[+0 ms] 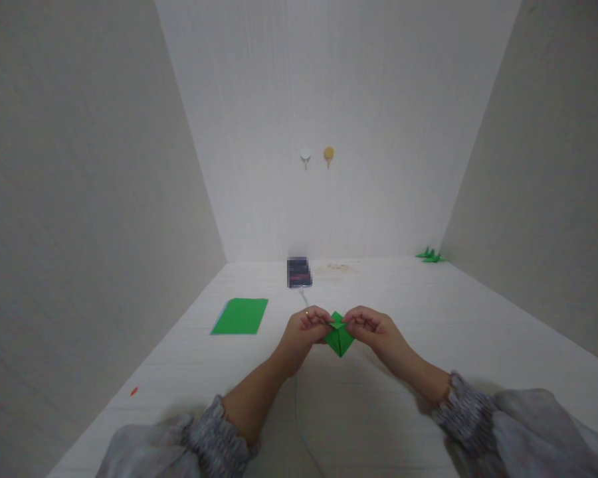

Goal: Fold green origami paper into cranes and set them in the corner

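A small folded green paper piece (339, 340) is held just above the white table (428, 332), its point facing me. My left hand (305, 328) pinches its upper left edge with closed fingers; a ring shows on one finger. My right hand (371, 327) pinches the upper right edge the same way. Both hands meet over the middle of the table, fingertips almost touching.
A stack of green paper sheets (240, 316) lies flat to the left. A phone (299, 273) stands at the back with a white cable (299, 411) running toward me. Finished green folded figures (430, 255) sit in the far right corner. A tiny red scrap (134, 391) lies near left.
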Action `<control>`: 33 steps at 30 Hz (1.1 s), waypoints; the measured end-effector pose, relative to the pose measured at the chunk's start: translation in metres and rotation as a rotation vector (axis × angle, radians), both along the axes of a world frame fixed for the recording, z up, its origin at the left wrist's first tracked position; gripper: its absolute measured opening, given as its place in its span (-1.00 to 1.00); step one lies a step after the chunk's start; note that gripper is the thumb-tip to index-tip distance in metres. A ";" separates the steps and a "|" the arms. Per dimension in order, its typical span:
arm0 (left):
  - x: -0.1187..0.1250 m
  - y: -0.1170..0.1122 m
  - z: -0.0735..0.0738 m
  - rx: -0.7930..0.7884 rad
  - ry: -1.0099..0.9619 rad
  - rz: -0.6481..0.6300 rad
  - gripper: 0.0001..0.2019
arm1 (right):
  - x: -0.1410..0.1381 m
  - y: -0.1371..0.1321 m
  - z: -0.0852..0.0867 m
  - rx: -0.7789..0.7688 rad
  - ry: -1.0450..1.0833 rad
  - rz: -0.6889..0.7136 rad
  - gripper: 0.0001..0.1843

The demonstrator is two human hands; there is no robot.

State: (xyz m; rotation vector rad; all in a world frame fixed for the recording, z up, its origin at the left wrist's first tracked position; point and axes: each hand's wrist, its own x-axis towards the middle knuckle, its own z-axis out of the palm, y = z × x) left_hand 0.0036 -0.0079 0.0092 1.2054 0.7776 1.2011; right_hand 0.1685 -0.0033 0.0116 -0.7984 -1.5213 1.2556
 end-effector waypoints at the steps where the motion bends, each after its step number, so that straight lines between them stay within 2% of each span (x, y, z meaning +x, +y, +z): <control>1: 0.000 0.000 -0.001 -0.001 0.000 0.005 -0.88 | 0.001 0.000 -0.001 0.006 -0.010 0.008 -0.87; 6: -0.003 -0.001 -0.001 0.009 -0.036 0.000 -0.90 | 0.005 0.002 -0.004 0.054 -0.016 0.022 -0.87; 12: 0.000 -0.002 0.003 0.042 0.057 0.047 -0.84 | -0.002 -0.002 0.002 -0.033 -0.046 0.016 -0.80; 18: 0.001 0.001 0.001 0.052 0.044 0.048 -0.79 | -0.005 -0.001 0.002 -0.058 0.047 0.023 -0.73; 25: 0.003 0.003 -0.003 0.040 0.004 -0.012 -0.72 | -0.004 0.002 -0.002 -0.056 -0.119 -0.027 -0.75; 33: 0.005 0.001 0.001 0.029 0.075 0.063 -0.62 | -0.008 -0.002 -0.002 -0.128 -0.046 -0.048 -0.77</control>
